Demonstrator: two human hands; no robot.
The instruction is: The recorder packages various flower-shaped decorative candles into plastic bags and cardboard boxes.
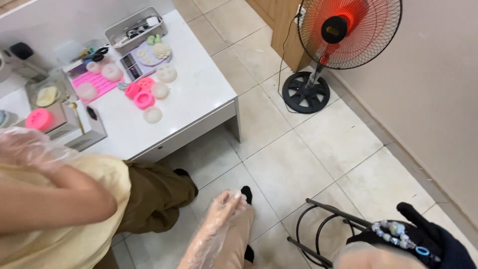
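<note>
A: Head camera looks down, and the left hand sits low in the middle, wrapped in a thin clear plastic glove, fingers stretched out flat over the floor tiles — that grip is open, holding nothing.

B: And the right hand? It's down at the bottom edge, also in clear plastic, pressed against a black bag with a string of pale beads. Too much is cut off; I cannot tell whether that grip is closed or loose.

A: The bag rests on a black metal stool frame, well apart from the white table.

B: On that table, pink moulds and pale round pieces lie toward the near right corner, a grey tray at the far edge.

A: Another person crouches at the table's near edge, yellow top, a gloved hand by a small metal appliance.

B: A red standing fan stands by the wall on the right.
</note>
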